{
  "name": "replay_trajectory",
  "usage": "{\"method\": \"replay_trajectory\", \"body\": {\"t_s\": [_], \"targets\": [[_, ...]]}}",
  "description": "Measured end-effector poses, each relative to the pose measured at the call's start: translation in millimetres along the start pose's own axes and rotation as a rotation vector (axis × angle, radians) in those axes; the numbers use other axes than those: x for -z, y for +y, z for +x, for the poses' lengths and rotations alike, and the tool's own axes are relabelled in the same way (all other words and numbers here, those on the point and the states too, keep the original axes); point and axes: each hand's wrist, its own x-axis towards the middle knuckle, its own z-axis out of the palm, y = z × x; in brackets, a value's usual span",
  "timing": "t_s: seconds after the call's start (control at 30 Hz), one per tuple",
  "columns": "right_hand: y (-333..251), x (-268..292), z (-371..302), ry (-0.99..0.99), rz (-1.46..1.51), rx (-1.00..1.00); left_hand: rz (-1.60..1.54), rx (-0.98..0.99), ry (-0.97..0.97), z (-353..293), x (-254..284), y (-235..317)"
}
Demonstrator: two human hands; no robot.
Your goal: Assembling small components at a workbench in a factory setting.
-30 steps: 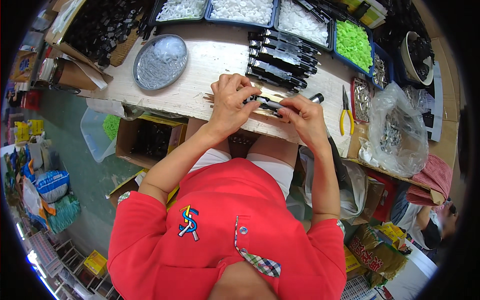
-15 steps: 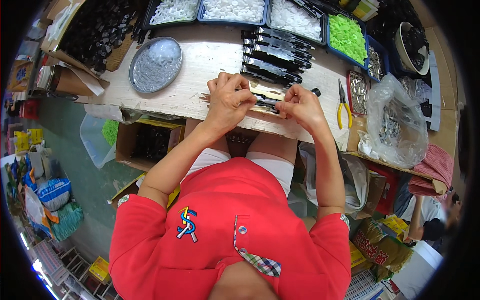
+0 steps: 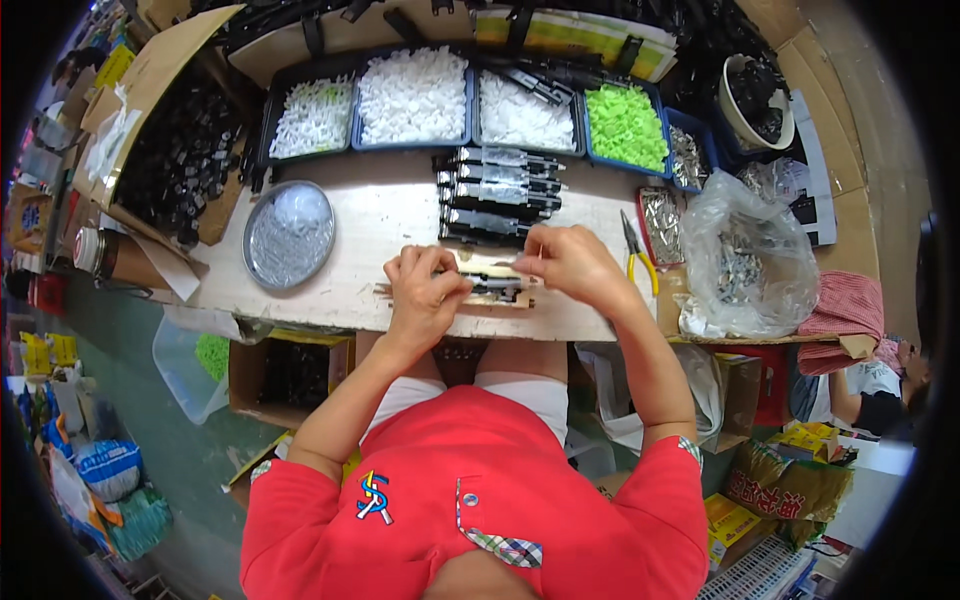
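A long black plastic part with a grey metal strip [image 3: 492, 284] lies in a pale wooden holder [image 3: 518, 301] at the table's front edge. My left hand [image 3: 424, 290] is closed, thumb and fingers pinching the left end of that part. Just above the holder's far right side is my right hand [image 3: 580, 264], its thumb and fingertips pressed together. Whatever may be between those fingertips is too small to make out. Right behind the holder lies a stack of similar black assemblies [image 3: 500, 192] with shiny metal strips.
Trays of white pieces [image 3: 413, 95] and green pieces [image 3: 626, 128] line the back. A round metal dish [image 3: 289, 235] stands left, beside a carton of black parts [image 3: 185, 150]. Yellow-handled pliers [image 3: 640, 255], a tray of metal pins [image 3: 661, 222] and a plastic bag [image 3: 750, 260] lie right.
My right hand has come off the part's right end and moved up to the holder's far side. My left hand keeps its pinch. The view has tilted toward the back of the table.
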Motion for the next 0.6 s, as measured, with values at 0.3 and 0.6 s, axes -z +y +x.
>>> {"method": "replay_trajectory", "body": {"t_s": [0.3,0.6], "targets": [[39.8,73.4,154.5,0.821,-0.366,0.173,-0.018,-0.001,-0.02,3.5,0.8,-1.1],[24.3,64.9,207.0,0.681,-0.594,0.263,-0.046,0.008,-0.002,3.3,-0.3,0.0]]}}
